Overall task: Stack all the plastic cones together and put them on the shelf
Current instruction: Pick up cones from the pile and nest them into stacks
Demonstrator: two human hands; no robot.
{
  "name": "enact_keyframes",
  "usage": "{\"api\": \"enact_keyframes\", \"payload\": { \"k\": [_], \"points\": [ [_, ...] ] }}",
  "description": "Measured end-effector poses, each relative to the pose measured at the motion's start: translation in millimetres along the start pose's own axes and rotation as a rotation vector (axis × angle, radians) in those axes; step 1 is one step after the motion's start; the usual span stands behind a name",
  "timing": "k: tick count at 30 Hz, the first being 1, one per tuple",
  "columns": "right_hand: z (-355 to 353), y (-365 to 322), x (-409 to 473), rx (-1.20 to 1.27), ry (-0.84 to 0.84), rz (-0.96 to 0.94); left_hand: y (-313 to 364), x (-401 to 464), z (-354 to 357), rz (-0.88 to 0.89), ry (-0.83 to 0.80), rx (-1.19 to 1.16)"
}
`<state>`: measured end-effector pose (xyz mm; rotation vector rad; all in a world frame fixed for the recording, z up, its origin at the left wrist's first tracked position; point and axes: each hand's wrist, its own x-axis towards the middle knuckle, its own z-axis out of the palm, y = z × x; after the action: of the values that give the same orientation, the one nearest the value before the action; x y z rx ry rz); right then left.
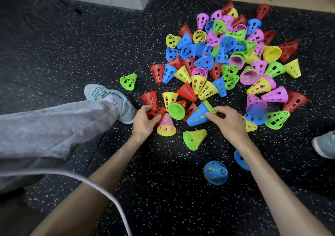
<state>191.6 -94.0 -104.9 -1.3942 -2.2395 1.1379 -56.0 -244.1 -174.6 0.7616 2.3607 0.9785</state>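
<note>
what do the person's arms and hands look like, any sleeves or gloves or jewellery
Both forearms are bare: no sleeves reach into view. The left hand and the right hand wear no gloves, and no rings, watch or bracelet show. Fingernails look short and plain.

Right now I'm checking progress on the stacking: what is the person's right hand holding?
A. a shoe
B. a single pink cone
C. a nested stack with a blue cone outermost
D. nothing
C: the right hand grips the rim end of a nested stack whose outer cone is blue, with yellow and green rims showing at its open end.
</note>
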Motion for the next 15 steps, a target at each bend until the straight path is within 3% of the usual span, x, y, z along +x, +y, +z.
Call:
{"api": "enact_keyframes", "payload": {
  "k": [5, 11, 15],
  "points": [
    [7, -4, -6, 0.019, -0.026, 0.03, -2, -3, 1, -0.043, -0.041, -0.026],
    [6, -15, -7, 0.079, -0.034, 0.034, 21, -17, 2, -0.126, 0.23, -0.26],
    [7, -23, -11, 0.114, -0.022, 0.03, 42, -24, 10, -0.144, 0.278, -0.402]
  ]
}}
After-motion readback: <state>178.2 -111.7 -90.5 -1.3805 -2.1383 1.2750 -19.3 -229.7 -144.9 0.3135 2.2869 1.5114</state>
